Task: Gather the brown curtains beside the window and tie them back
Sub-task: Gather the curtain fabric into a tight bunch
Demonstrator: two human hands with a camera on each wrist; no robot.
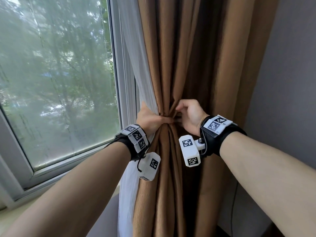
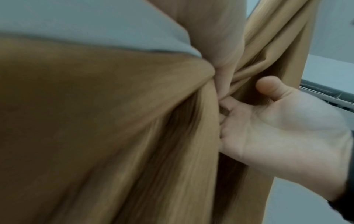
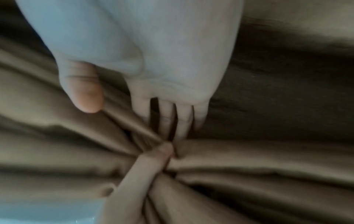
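Arms: two bare forearms reach forward, each with a black wrist band (image 1: 222,135) that carries white blocks with black square patterns.
Left hand: the left hand (image 1: 148,118) is wrapped round the pinched middle of the brown ribbed cloth curtains (image 1: 188,65), grasping them from the window side. In the left wrist view the palm (image 2: 283,133) lies against the folds, the thumb (image 2: 268,87) stands free and the fingers go out of sight behind the cloth.
Right hand: the right hand (image 1: 189,115) is bent at the knuckles, its fingertips pushed into the same pinched spot from the wall side. In the right wrist view its fingers (image 3: 182,119) go down into the folds and its thumb (image 3: 84,91) lies on top of the cloth. The picture is blurry, so I cannot tell if it squeezes a fold or only presses.
Meeting point: both hands touch the curtains at one place and are right next to each other. A finger of the left hand (image 3: 145,165) shows just below the right fingers.
Brown curtains: they hang beside the window, between it and the wall. They are squeezed narrow at the hands and spread wide above and below. I see no band or cord round them.
White curtain: a thin white see-through curtain (image 1: 135,69) hangs just beside the brown ones, on the window side. The left hand touches it.
Window: a white framed glass window (image 1: 118,86) is on the left, with green trees (image 1: 59,65) outside.
Wall: a plain grey wall (image 1: 282,82) stands on the right, and a thin dark cable (image 1: 234,202) runs down it.
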